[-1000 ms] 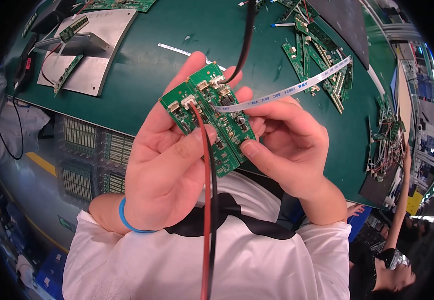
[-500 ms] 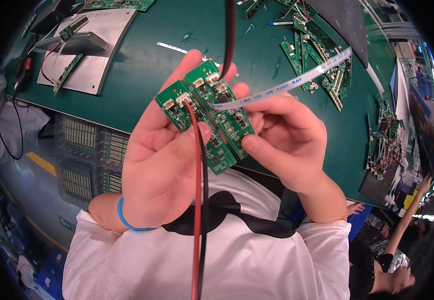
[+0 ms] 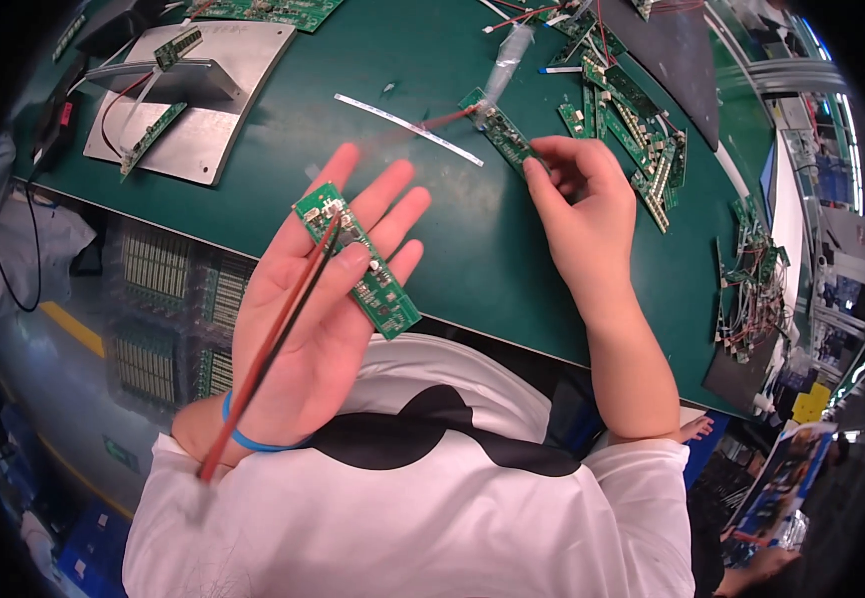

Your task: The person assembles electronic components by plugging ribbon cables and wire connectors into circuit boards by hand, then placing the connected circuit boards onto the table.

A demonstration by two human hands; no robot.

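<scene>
On the palm of my left hand [image 3: 293, 309] lies a narrow green circuit board [image 3: 389, 302], pinned under the thumb while the fingers stretch out behind it. Red and black wires [image 3: 271, 349] run from its white connector down past my wrist, their ends blurred. Farther forward, over the green table, my right hand [image 3: 592, 214] pinches the near end of a second green circuit board [image 3: 505, 133] between thumb and fingers. A pale ribbon cable [image 3: 508, 62] and a blurred red wire [image 3: 447, 119] come off that board's far end. The two boards are well apart.
A white flat cable [image 3: 407, 129] lies on the green table [image 3: 452, 219]. At far left stands a metal fixture [image 3: 188, 149] with small boards. Loose circuit boards [image 3: 642, 140] pile up at far right, near wired boards [image 3: 751, 284]. Clear trays [image 3: 153, 269] show below the table's left edge.
The two boards, held side by side before, are now separated. My right hand has carried one forward over the table; my left keeps the other, its fingers spread wider.
</scene>
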